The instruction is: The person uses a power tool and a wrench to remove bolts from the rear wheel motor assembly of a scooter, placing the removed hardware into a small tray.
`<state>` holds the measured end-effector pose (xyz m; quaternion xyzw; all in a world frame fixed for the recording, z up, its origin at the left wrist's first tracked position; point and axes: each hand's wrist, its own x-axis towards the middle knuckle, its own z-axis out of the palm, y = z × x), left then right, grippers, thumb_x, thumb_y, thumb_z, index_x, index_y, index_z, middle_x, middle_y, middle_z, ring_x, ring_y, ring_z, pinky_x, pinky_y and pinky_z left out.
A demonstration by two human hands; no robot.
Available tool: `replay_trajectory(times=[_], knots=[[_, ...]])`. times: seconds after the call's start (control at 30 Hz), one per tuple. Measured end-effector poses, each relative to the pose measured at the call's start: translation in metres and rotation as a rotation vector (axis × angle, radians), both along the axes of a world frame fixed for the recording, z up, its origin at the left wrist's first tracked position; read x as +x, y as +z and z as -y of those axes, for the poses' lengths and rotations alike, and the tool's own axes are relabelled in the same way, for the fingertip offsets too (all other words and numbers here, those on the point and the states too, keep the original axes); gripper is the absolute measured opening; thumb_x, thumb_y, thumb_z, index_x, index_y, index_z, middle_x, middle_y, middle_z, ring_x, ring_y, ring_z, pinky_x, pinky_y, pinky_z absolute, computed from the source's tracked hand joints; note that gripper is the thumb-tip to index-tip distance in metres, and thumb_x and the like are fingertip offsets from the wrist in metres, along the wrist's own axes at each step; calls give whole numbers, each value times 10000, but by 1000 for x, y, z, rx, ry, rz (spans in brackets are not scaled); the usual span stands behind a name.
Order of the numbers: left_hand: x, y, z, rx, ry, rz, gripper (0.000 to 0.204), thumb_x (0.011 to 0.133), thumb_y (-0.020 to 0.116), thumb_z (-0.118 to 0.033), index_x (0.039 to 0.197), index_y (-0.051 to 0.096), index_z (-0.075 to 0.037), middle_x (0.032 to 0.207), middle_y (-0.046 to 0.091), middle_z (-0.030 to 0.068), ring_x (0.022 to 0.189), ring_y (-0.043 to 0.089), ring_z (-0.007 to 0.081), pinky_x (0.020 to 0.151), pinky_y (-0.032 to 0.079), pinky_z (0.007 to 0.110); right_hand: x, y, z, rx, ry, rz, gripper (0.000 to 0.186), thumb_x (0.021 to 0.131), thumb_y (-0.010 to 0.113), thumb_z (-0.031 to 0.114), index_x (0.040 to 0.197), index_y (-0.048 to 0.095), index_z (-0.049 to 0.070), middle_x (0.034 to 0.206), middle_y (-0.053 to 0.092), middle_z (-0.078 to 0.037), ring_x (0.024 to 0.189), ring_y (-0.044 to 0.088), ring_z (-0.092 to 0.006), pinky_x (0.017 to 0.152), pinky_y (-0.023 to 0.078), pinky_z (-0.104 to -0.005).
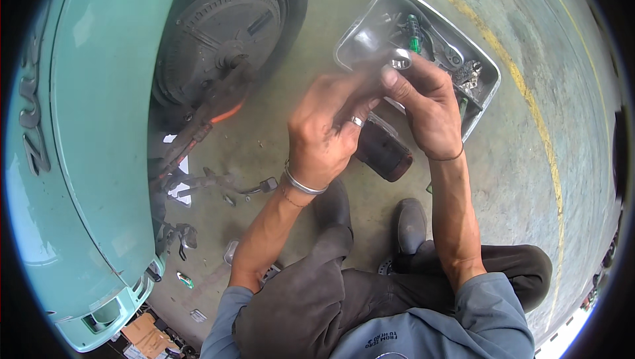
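My right hand pinches a shiny metal tool end with a round, ring-like opening between thumb and forefinger. Whether it is a socket or the ring end of a wrench I cannot tell. Close beside it, my left hand is closed, its fingertips partly smeared and hidden near the right hand. Both hands are raised over a dark cylinder with a brownish end and in front of a metal tray. In the tray lie a green-handled screwdriver, a ratchet and several loose metal parts.
To the left stands a light green vehicle body with a wheel and a dark swing arm. A pedal-like lever, small parts and a green-and-white item lie on the floor. A yellow line runs beyond the tray.
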<state>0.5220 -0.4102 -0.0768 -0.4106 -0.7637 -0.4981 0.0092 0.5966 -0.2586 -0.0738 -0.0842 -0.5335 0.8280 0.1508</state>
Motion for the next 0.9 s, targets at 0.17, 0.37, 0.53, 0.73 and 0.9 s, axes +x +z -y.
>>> replay_trajectory(times=[0.17,0.37,0.53,0.73,0.9], knots=[[9,-24,17,-73,167,55,327,860,697,-84,1153,613,33,1049,636,134,978,625,231,850,503,343,-2,-44,-68,148,-503,139,290,965,597,240,1088,650,-16,952,696,-85,852,648,-131,782,522,-277],[37,-58,70,-153,366,527,267,909,650,-133,1109,626,42,1041,643,135,956,627,228,843,506,342,-26,-111,-115,758,-281,614,415,859,673,270,1158,649,-16,1016,707,-182,930,683,-238,853,509,-325],[53,-69,89,-214,411,720,268,922,633,-123,1124,616,53,1088,634,137,1000,625,212,875,510,329,-113,-175,-120,978,-214,737,469,845,640,320,1198,609,13,1176,632,-218,1103,605,-361,950,476,-429],[54,-69,93,-234,374,725,269,922,632,-119,1128,616,52,1081,639,134,975,633,196,857,516,317,-158,-207,-120,1233,-174,839,421,805,657,292,1151,630,54,1225,594,-199,1109,595,-384,927,497,-453],[51,-68,102,-239,423,761,284,935,628,-148,1135,610,53,1071,641,129,951,632,182,832,524,308,-150,-211,-115,1173,-264,669,417,763,662,217,1137,648,35,1138,639,-202,1070,611,-371,916,492,-450]])
